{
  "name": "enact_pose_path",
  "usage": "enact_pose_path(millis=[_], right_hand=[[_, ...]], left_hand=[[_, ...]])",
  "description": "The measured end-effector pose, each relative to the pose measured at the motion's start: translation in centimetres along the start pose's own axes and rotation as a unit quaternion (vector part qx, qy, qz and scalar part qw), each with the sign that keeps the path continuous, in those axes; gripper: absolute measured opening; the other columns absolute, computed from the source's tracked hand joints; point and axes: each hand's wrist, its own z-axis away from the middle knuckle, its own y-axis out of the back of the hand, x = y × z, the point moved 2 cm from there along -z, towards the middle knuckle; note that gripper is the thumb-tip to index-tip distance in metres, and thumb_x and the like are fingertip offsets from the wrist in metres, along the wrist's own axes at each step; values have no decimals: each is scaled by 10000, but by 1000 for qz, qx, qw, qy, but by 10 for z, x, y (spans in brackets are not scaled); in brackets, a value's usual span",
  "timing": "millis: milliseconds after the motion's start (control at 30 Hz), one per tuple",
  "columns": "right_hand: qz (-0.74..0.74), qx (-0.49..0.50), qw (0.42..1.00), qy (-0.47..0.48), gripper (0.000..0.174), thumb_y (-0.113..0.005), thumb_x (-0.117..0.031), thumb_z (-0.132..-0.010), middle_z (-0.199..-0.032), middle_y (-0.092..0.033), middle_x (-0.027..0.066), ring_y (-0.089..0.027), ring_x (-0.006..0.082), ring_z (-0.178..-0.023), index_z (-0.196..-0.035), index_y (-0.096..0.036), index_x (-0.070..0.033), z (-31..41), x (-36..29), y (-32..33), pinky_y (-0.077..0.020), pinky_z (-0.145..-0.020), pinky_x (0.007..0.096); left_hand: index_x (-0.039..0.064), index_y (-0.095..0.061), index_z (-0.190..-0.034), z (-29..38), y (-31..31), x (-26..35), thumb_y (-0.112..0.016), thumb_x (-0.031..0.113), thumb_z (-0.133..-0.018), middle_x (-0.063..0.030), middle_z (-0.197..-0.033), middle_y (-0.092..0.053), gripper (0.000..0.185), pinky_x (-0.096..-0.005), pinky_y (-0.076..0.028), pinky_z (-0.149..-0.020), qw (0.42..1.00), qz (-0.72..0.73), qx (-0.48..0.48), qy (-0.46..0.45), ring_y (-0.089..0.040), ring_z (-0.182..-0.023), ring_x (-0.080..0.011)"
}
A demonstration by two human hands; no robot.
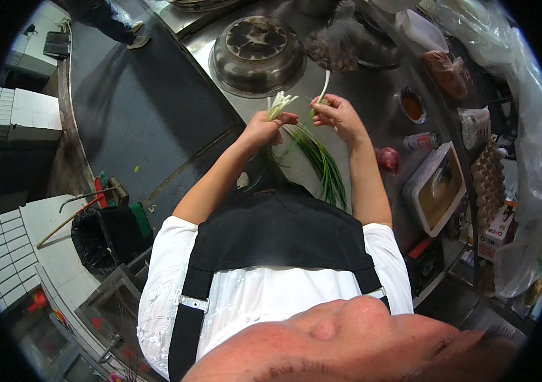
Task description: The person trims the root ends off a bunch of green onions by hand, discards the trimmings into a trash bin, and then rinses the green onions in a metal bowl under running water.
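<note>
My left hand (266, 128) grips a bunch of scallions, whose white ends (280, 104) stick up above my fingers. A single white stalk (324, 86) is pinched between the thumb and fingers of my right hand (335, 114), a little to the right of the bunch. Long green scallion leaves (318, 162) lie between my forearms and curve down over the metal worktop to the edge of my black apron. How those leaves join the bunch is partly hidden by my left hand.
An upturned metal bowl (257, 56) and a plastic bag (342, 38) stand beyond my hands. To the right are a red onion (388, 160), a can (422, 141), a bowl of reddish sauce (413, 105) and a rectangular tub (434, 188). A lined bin (103, 234) stands on the left; a person's legs (108, 24) show at upper left.
</note>
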Motion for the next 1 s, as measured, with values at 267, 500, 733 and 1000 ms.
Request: enact_pose_path(millis=[267,500,733,1000], right_hand=[[-84,1,996,-21,170,-666,-134,-815,-767,-616,25,-598,92,-634,-929,-604,-23,-7,35,-26,-512,-601,214],[-104,44,993,-13,132,-673,-137,-821,-739,-616,12,-596,76,-619,-895,-614,-44,-7,24,-3,-507,-566,197],[-83,63,995,-11,128,-675,-137,-820,-731,-621,14,-598,83,-619,-888,-628,-39,-3,25,7,-508,-581,205],[-39,-91,995,-4,165,-625,-103,-844,-812,-629,35,-606,99,-679,-967,-620,7,4,27,-36,-509,-676,227]], left_hand=[[51,-667,-918,6,1,-3,-565,304,-892,0,-650,-581,274,-217,-335,-412,997,-77,-6,29,-430,-432,-66],[51,-677,-879,18,7,7,-575,297,-886,24,-607,-534,267,-204,-323,-439,993,-102,-36,39,-424,-467,-47],[45,-681,-903,22,11,10,-552,274,-895,2,-636,-578,263,-213,-314,-415,984,-153,-83,34,-402,-446,-52],[57,-644,-1000,15,11,9,-529,251,-894,-15,-693,-619,249,-217,-345,-445,993,-43,-97,52,-430,-468,-63]])
